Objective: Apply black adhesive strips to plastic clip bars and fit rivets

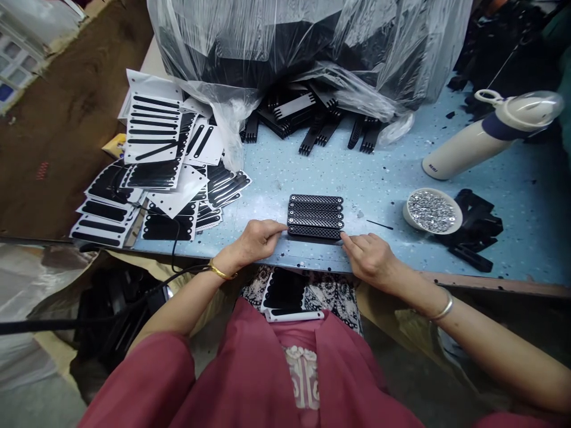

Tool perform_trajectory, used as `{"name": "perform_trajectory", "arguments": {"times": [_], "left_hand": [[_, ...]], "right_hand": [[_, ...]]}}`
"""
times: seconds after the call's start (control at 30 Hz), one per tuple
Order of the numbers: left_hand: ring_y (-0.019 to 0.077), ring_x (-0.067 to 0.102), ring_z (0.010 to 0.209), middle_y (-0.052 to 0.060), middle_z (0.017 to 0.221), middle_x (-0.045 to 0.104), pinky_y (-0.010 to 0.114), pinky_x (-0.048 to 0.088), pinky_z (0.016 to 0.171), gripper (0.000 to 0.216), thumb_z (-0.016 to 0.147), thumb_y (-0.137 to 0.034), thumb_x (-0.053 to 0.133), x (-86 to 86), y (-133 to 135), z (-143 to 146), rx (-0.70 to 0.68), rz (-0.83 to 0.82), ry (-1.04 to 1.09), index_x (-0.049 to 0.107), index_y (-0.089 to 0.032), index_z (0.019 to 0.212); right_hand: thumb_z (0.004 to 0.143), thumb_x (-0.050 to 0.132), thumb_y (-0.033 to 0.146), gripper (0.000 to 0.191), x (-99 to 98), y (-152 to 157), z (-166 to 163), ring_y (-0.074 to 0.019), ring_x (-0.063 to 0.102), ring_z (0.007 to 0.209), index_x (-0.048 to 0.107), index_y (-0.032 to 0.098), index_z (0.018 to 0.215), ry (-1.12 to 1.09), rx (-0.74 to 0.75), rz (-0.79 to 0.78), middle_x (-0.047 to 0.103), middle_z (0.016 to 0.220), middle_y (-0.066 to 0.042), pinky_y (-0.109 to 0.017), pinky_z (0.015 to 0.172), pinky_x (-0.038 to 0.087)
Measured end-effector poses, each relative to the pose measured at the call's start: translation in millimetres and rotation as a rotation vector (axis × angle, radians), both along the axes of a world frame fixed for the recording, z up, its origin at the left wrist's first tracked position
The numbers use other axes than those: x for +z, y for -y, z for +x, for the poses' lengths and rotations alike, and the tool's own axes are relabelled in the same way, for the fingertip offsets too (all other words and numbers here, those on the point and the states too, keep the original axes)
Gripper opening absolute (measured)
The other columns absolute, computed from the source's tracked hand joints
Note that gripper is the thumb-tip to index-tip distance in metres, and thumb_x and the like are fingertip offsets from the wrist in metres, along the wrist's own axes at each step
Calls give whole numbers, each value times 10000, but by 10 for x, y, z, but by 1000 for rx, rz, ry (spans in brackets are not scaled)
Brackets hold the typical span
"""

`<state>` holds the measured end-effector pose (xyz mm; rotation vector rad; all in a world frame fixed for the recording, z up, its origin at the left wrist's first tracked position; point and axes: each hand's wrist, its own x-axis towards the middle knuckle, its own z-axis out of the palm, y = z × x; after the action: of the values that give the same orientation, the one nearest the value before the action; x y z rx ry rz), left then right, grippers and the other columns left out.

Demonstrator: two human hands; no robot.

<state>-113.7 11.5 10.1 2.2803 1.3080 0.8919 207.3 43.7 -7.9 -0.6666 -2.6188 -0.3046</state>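
Note:
Several black bars (315, 217) with a diamond-textured top and small metal dots at their ends lie side by side on the blue speckled table. My left hand (259, 242) is closed, its pinched fingertips at the left end of the nearest bar. At the right end of that same bar, the fingertips of my curled right hand (369, 254) press against it. A sheet of black adhesive strips (285, 289) rests on my lap, with a white-backed strip (294, 315) along its near edge.
White sheets with black strips (154, 128) are piled at left. A plastic bag (312, 41) stands behind loose black bars (294, 107). To the right are a bowl of small metal pieces (432, 211), black parts (477, 229), a bottle (477, 139) and a thin black stick (380, 224).

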Motion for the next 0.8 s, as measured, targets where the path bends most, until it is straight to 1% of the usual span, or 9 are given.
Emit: {"name": "perform_trajectory", "arguments": {"times": [0.13, 0.23, 0.47, 0.57, 0.67, 0.73, 0.8], "left_hand": [[136, 723, 721, 72, 852, 771, 237, 571, 667, 262, 914, -156, 530, -73, 4, 62, 45, 37, 12, 723, -148, 1092], [135, 720, 709, 67, 833, 771, 232, 566, 665, 225, 920, -187, 559, -103, -36, 95, 47, 26, 15, 741, -156, 1049], [146, 734, 757, 35, 821, 775, 241, 563, 686, 184, 899, -183, 580, -71, -129, 172, 51, -60, 16, 763, -186, 917], [150, 737, 778, 35, 851, 781, 254, 571, 706, 188, 898, -185, 579, -70, -141, 202, 53, -70, 54, 765, -189, 924], [141, 719, 700, 46, 839, 780, 251, 570, 673, 184, 886, -189, 607, -75, -139, 218, 100, -89, 111, 758, -162, 988], [136, 708, 669, 46, 812, 776, 244, 566, 652, 169, 881, -189, 618, -78, -136, 218, 126, -97, 122, 756, -151, 972], [142, 721, 704, 44, 811, 775, 243, 571, 668, 155, 889, -185, 608, -85, -134, 211, 110, -85, 104, 757, -159, 920]], "right_hand": [[874, 530, 76, 335, -25, 2, 19, -172, 527, 645, 589, 48, 1203, -22, 14, -52, 636, 718, -66, -328, 580, 333], [875, 536, 72, 341, -33, 2, 21, -173, 519, 639, 585, 36, 1211, -35, 25, -34, 634, 707, -66, -328, 582, 334], [889, 520, 94, 351, -57, 16, 29, -182, 526, 664, 586, 60, 1232, -11, -11, -53, 641, 735, -75, -331, 610, 345], [903, 519, 102, 311, -53, 13, 30, -176, 520, 653, 597, 64, 1201, -2, -12, -36, 640, 729, -70, -329, 604, 340], [899, 530, 98, 320, -49, 7, 30, -172, 513, 644, 595, 57, 1210, -26, 7, -37, 635, 720, -66, -328, 594, 340], [890, 537, 92, 357, -52, 7, 33, -175, 521, 657, 583, 55, 1241, -45, 11, -61, 632, 720, -65, -327, 596, 348], [885, 543, 93, 382, -61, 9, 37, -177, 528, 668, 572, 55, 1263, -55, 10, -81, 633, 721, -64, -326, 600, 358]]}}
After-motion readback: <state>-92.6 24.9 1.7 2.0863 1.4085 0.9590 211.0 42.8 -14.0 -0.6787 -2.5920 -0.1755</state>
